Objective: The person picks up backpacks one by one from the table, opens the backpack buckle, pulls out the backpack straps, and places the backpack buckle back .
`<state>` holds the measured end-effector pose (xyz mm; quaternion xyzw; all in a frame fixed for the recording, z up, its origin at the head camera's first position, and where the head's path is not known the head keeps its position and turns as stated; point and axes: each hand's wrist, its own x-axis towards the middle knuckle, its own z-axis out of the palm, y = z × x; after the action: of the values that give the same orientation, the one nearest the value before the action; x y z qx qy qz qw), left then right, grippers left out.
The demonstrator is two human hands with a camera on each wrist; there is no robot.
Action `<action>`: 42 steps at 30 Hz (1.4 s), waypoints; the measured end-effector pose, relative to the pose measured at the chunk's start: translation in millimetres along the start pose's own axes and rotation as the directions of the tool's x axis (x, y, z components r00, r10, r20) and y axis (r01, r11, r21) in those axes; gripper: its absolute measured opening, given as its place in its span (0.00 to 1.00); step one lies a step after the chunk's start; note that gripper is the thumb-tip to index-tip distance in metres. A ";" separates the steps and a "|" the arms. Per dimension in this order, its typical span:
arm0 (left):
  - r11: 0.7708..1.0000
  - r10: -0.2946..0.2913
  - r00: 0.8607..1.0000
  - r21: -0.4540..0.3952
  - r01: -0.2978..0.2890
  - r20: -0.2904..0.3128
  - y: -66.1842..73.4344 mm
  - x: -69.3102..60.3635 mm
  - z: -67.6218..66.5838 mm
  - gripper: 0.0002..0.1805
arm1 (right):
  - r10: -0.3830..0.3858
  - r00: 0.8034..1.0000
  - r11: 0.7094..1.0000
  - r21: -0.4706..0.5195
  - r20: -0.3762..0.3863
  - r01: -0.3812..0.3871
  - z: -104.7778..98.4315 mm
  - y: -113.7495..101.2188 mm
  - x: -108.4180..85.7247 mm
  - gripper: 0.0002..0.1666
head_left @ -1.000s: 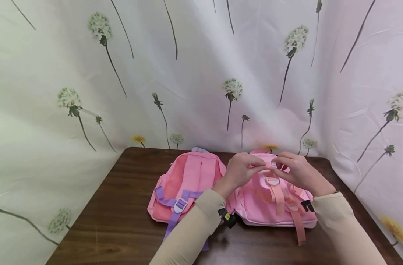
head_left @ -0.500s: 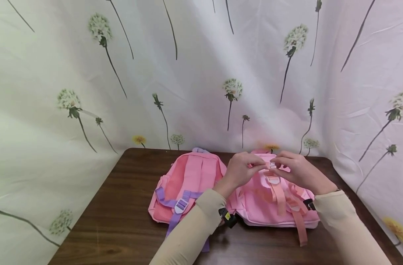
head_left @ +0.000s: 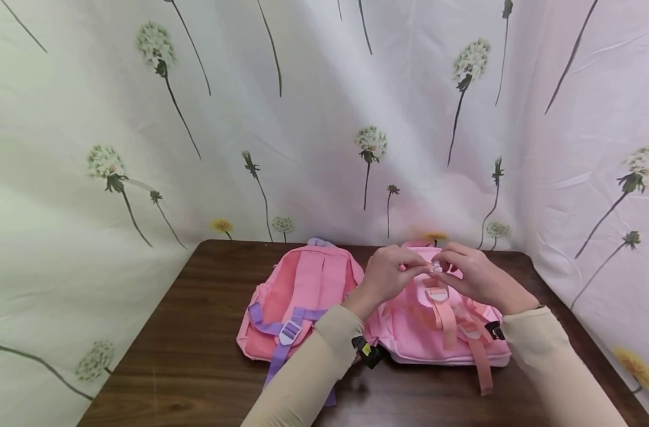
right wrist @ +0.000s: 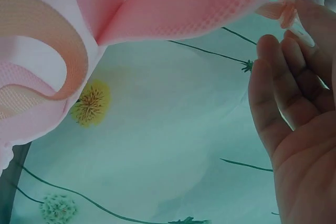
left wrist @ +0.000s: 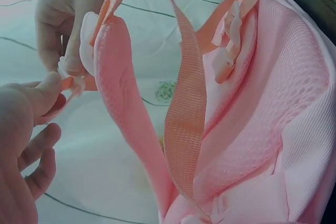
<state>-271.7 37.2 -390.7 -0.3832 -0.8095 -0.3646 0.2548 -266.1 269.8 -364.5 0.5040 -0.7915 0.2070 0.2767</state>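
Observation:
A pink backpack (head_left: 420, 341) with peach webbing lies on the right of the table. Above its far end my left hand (head_left: 390, 273) pinches a peach webbing strap (left wrist: 62, 107) between thumb and fingers. Opposite it, my right hand (head_left: 476, 279) pinches a small white buckle (left wrist: 70, 67) at the strap; the fingers partly cover it. In the left wrist view a padded shoulder strap (left wrist: 118, 72) rises beside both hands, and a loop of peach webbing (left wrist: 188, 98) hangs from its top. A second white adjuster (head_left: 437, 293) sits lower on the strap.
A second pink backpack (head_left: 308, 279) with purple straps (head_left: 278, 359) and a white adjuster lies to the left, partly behind my left sleeve. Both bags rest on a dark wooden table (head_left: 196, 332). A flower-printed cloth (head_left: 303, 118) hangs behind and at the sides.
Both hands stay at the same spot on the strap. My right fingers have shifted slightly left, closer to the left fingertips. The bags have not moved.

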 end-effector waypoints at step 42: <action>0.986 -0.061 0.998 -0.159 0.057 -0.022 -1.5 -1.4 -5.6 0.06 | 0.117 0.993 0.992 0.056 -0.022 -0.116 -3.2 -4.2 -1.4 0.20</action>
<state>-271.3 31.5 -388.9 -0.3730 -0.7856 -0.4401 0.2235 -261.0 271.0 -362.8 0.4617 -0.8101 0.2506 0.2605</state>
